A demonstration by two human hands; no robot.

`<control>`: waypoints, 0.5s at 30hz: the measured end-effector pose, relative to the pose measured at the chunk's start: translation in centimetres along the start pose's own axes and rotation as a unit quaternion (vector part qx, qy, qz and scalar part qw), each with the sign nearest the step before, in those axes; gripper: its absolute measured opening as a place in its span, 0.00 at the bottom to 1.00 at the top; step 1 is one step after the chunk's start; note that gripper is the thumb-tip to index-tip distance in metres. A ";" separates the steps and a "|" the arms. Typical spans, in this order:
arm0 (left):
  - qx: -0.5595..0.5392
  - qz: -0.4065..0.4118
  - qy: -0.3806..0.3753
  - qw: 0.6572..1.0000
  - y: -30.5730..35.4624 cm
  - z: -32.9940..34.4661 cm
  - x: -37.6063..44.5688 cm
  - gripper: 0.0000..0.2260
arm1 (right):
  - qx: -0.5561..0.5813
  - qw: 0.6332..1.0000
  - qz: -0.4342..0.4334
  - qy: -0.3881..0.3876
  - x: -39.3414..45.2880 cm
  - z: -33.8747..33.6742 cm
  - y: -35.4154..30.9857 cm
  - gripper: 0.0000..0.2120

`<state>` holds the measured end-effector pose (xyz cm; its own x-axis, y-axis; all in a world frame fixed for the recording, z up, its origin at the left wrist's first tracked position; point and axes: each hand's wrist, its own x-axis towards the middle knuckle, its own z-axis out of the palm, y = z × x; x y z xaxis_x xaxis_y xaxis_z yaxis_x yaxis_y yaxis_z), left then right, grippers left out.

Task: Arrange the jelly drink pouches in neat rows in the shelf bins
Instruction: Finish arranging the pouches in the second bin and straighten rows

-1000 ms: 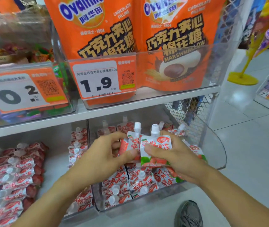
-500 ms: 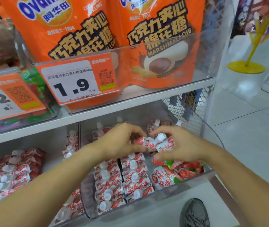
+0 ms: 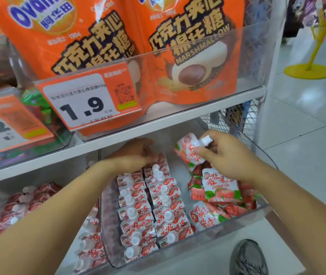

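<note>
Left hand [image 3: 136,153] curled, right hand [image 3: 225,155] pinching.

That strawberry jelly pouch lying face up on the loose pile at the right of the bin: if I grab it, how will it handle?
The face-up pouch is probably soft and floppy: its foil looks creased, and the one in the right hand bends. Its glossy film may slip, so the cap is likely a surer hold. Lifting it may shift the loose pile beneath.

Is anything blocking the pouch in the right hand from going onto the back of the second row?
Yes. The left hand rests on the back of the two neat rows, covering the spot. The right hand holds the pouch above the loose pile; nothing else visible intervenes.
</note>
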<state>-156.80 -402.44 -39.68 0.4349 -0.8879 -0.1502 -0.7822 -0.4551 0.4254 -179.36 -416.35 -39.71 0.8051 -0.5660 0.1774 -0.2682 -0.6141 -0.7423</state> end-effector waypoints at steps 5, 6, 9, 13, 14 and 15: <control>0.104 0.022 -0.055 0.993 -0.3 0.9 -0.2 0.13 | -0.014 0.996 -0.012 0.089 3.4 1.9 0.2 0.06; 0.103 0.022 -0.061 0.993 -0.2 0.9 0.0 0.11 | -0.021 0.996 -0.023 0.087 4.3 2.6 0.2 0.08; 0.103 0.033 -0.065 0.992 -0.6 0.7 0.4 0.05 | -0.073 0.996 -0.039 0.033 6.7 4.4 -0.5 0.08; 0.082 0.038 -0.068 0.994 -0.7 0.0 -0.7 0.08 | -0.086 0.990 -0.053 -0.101 9.2 7.2 -1.5 0.07; 0.083 0.038 -0.071 0.993 -0.6 -0.2 -1.3 0.09 | -0.095 0.987 -0.051 -0.122 9.7 7.9 -1.5 0.08; 0.086 0.041 -0.060 0.994 -0.6 -0.4 -2.1 0.10 | -0.106 0.984 -0.047 -0.138 10.0 8.3 -1.8 0.09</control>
<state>-157.06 -400.29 -39.29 0.3191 -0.9190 -0.2314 -0.8819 -0.3774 0.2825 -166.40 -416.39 -42.00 0.9371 -0.3474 0.0345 -0.2659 -0.7741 -0.5745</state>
